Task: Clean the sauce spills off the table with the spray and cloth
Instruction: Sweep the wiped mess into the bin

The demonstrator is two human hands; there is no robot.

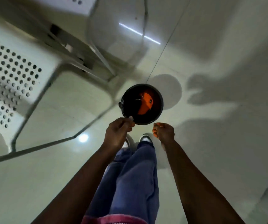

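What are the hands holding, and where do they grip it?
The left hand pinches a small pale scrap by its edge, above the round black bin. The right hand curls around something orange, mostly hidden.

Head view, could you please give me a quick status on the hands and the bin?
Left hand pinching something small at the bin rim. Right hand curled, orange at fingertips. Orange scrap in bin. No spray or cloth visible.
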